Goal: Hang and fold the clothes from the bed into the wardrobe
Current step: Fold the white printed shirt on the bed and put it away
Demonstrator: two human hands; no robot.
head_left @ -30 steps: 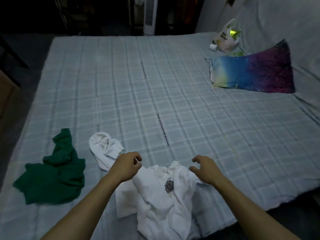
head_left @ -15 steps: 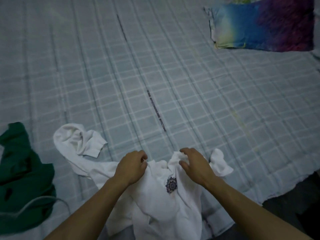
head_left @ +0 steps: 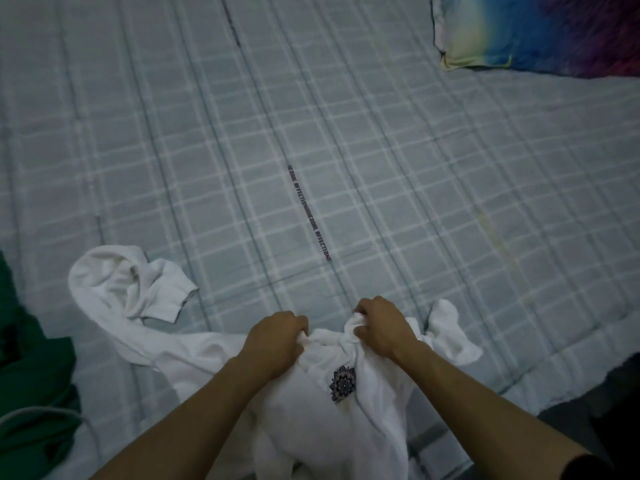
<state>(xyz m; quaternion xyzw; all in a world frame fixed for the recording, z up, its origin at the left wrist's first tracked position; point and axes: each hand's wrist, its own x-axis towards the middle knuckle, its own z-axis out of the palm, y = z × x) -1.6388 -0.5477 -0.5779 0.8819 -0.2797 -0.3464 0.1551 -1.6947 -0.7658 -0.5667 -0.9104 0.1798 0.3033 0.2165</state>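
Both hands' fingers (head_left: 360, 310) curled tight, gripping white shirt (head_left: 311, 393) on bed (head_left: 242, 150)

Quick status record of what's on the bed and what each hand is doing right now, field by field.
surface: bed with pale checked sheet
garment in work: white shirt with a dark badge, crumpled at the near edge, one sleeve trailing left
left hand: closed on the shirt's top edge
right hand: closed on bunched shirt fabric, beside the left
other garment: green garment, far left, untouched
pillow: rainbow-coloured pillow, top right
wardrobe: not in view
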